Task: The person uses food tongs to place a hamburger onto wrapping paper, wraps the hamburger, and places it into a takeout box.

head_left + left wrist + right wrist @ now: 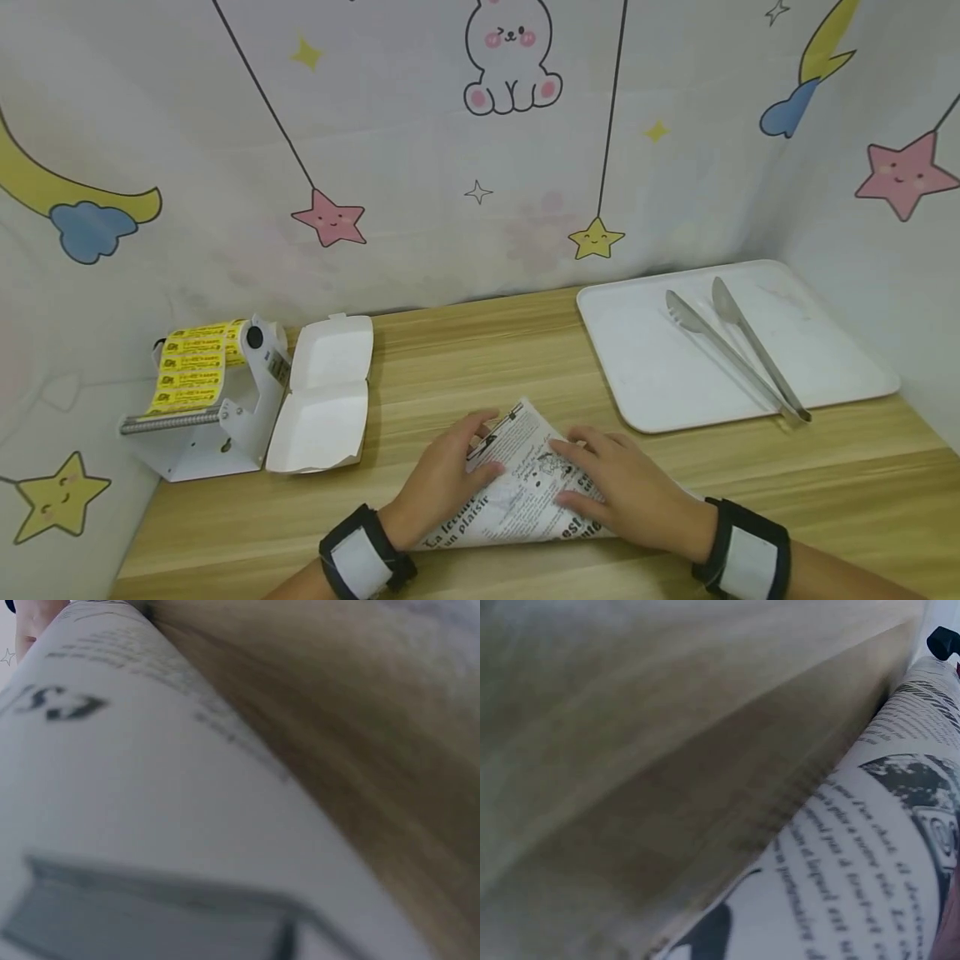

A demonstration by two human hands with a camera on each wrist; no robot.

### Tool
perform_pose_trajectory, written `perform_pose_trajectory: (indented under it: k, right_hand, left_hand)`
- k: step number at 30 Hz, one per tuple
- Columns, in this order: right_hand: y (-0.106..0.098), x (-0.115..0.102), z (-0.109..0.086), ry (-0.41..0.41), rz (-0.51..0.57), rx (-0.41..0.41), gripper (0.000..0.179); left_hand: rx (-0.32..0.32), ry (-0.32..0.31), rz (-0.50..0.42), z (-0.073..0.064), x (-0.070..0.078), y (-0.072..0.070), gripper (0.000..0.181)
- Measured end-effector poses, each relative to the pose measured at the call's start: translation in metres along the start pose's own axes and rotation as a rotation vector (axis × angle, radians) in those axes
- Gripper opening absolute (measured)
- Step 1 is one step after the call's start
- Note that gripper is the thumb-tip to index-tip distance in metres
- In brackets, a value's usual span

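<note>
Counter [465, 358]: pale wood-grain
White newsprint-patterned paper bundle [521, 492]: long axis left-to-right, between left hand [438, 473] and right hand [645, 492]
Hands: fingers loosely extended, touching it

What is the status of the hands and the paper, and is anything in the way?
Left hand and right hand on paper. Paper folded, one corner pointing away from the person. Box and tray apart, not in the way.

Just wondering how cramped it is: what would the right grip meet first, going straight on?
Beyond the printed paper under its fingers, the right grip would probably meet the left grip first; depth is unclear.
</note>
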State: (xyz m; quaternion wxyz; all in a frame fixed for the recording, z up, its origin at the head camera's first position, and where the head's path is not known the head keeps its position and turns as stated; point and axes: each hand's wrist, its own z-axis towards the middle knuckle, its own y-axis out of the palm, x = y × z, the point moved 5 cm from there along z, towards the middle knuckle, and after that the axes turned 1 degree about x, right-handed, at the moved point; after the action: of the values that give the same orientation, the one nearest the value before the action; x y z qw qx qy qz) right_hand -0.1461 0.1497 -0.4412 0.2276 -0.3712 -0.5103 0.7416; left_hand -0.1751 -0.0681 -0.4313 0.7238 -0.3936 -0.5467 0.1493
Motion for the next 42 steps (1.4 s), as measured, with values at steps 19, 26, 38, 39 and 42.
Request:
perform_pose_trajectory:
  k: [19,26,38,39,42]
  right_hand:
    - [0.003,0.000,0.000,-0.009,0.009,-0.056,0.056]
    - [0.000,0.004,0.003,-0.003,0.041,-0.089,0.062]
    - [-0.014,0.024,0.007,0.063,0.166,-0.139,0.061]
    - [-0.017,0.028,0.007,0.078,0.178,-0.151,0.058]
    - [-0.023,0.042,0.007,0.153,0.222,-0.200,0.046]
  left_hand:
    - [-0.145,0.332,0.249,-0.013,0.018,0.013,0.045]
    - [-0.197,0.374,0.345,-0.020,0.025,0.018,0.049]
    - [-0.265,0.318,0.302,-0.021,0.027,0.023,0.042]
    - [-0.271,0.306,0.301,-0.021,0.028,0.023,0.042]
    - [-0.274,0.290,0.313,-0.022,0.028,0.022,0.041]
